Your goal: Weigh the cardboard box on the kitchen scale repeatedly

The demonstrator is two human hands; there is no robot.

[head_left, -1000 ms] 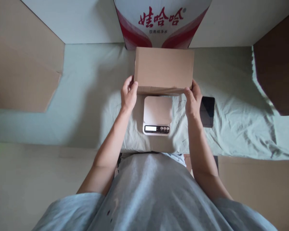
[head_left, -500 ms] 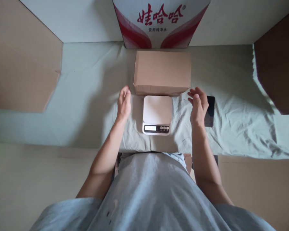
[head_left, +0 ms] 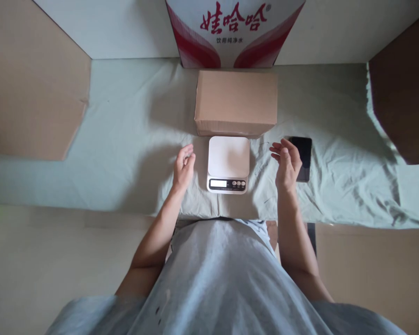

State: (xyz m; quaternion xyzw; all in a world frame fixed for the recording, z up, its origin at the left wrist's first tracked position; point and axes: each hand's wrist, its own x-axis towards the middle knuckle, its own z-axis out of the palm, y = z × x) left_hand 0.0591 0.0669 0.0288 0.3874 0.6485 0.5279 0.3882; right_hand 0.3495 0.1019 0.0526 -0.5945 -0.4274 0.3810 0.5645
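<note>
A white digital kitchen scale [head_left: 228,158] lies on the cloth in front of me, its small display lit and its plate bare. Directly behind it stands a closed brown cardboard box [head_left: 236,97]. To the left of the scale hovers my left hand [head_left: 184,166], apart from it, fingers loosely curved and holding nothing. On the other side my right hand [head_left: 287,165] is raised with its fingers apart and nothing in them. A black smartphone [head_left: 303,159] lies just beyond that hand, partly covered by it.
A pale green cloth [head_left: 125,107] covers the table. At the back stands a white and red carton [head_left: 226,51] with Chinese lettering. Large brown cardboard [head_left: 38,88] rises on the left, and a darker cardboard piece [head_left: 405,93] on the right.
My left hand has come back toward me and slightly to the right. My right hand has drawn back a little, uncovering more of the phone. The scale and box stay in place.
</note>
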